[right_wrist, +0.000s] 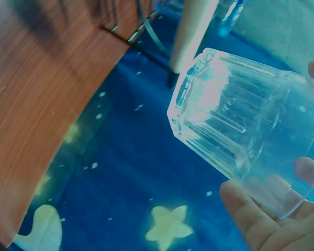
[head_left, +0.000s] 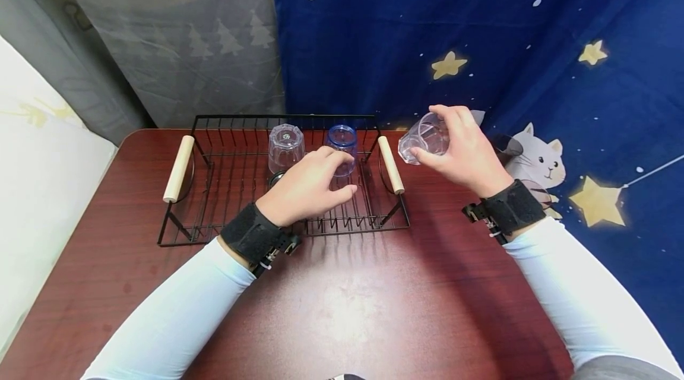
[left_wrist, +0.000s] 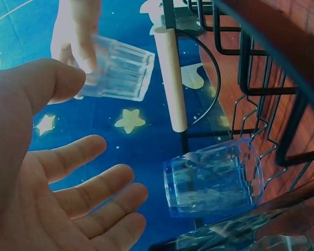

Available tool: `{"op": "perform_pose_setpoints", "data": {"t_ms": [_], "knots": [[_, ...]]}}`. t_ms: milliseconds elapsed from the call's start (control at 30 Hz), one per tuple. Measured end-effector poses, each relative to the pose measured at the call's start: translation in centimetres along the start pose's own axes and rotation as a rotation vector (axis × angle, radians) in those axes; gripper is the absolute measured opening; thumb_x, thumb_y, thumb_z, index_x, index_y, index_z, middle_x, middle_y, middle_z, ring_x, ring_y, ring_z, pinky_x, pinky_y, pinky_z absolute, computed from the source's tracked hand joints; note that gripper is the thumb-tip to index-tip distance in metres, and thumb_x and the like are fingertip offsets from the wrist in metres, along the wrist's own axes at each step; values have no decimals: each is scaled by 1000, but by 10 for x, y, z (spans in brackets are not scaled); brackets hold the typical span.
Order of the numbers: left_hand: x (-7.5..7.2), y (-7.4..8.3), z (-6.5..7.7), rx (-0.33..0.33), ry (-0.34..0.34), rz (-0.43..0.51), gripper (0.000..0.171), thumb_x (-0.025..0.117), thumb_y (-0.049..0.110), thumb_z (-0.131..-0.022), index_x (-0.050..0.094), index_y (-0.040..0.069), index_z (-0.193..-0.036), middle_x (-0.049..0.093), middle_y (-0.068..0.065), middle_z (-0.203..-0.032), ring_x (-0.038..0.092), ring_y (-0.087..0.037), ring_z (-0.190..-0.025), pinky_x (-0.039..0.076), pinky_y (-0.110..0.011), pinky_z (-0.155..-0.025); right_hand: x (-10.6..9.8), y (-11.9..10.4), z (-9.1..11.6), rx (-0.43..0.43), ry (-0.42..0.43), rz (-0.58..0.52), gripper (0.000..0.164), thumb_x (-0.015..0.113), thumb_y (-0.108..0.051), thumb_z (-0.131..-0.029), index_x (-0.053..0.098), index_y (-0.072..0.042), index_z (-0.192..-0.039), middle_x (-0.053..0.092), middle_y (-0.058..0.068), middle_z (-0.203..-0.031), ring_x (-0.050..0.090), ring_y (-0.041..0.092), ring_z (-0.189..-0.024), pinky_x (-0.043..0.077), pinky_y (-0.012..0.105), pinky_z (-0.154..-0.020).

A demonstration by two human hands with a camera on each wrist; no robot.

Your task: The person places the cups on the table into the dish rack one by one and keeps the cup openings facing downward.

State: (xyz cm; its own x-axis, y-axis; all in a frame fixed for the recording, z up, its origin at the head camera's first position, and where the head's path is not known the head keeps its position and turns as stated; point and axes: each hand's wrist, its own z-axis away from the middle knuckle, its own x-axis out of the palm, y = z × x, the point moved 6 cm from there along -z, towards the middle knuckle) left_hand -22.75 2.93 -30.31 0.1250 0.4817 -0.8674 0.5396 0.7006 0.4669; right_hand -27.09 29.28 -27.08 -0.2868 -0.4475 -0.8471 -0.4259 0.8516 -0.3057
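Pale sleeves [head_left: 176, 309], in front of wire rack [head_left: 240, 116] | left hand [head_left: 310, 185]: over rack, thumb and fingers wide apart, near blue-tinted cup [head_left: 342, 141] in rack | right hand [head_left: 466, 145]: right of rack, gripping clear cup [head_left: 422, 139], base toward rack | second clear cup [head_left: 287, 147]: inside rack

Shows no readable words, numbers or brands; includes a tiny illegible mark [head_left: 286, 136] on an upturned, clear, faceted tumbler [head_left: 285, 154] in a black wire rack [head_left: 240, 116].
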Motion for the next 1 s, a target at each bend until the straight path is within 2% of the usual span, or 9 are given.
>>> {"op": "perform_pose_setpoints", "data": {"t_ms": [233,400,567,1000], "knots": [[1,1,-1,12,7,-6,54,66,41,-92,58,10,-135,59,-8,-128,57,-22,-117,47,-39,-101,-5,-26,4,-82,31,-51,82,88,-31,-73,50,-8,-142,51,17,-130,56,29,-109,50,45,-89],[1,1,-1,15,10,-7,55,68,41,-91,58,10,-136,60,-8,-126,58,-22,-115,48,-39,-100,-2,-45,8,-127,-11,-137,82,88,-26,-75,48,-7,-144,52,15,-127,58,24,-107,54,42,-89],[0,3,-1,21,13,-13,57,69,41,-90,57,10,-136,60,-10,-126,58,-23,-114,49,-40,-99,-1,-63,13,-175,-32,-174,83,88,-30,-74,48,-9,-144,52,12,-127,57,20,-110,54,38,-90],[-1,7,-1,55,38,-7,61,75,43,-85,58,12,-134,60,-7,-125,58,-22,-113,49,-38,-98,5,-88,18,-257,-42,-236,82,88,-30,-72,50,-12,-142,55,8,-129,53,21,-116,51,38,-93]]}}
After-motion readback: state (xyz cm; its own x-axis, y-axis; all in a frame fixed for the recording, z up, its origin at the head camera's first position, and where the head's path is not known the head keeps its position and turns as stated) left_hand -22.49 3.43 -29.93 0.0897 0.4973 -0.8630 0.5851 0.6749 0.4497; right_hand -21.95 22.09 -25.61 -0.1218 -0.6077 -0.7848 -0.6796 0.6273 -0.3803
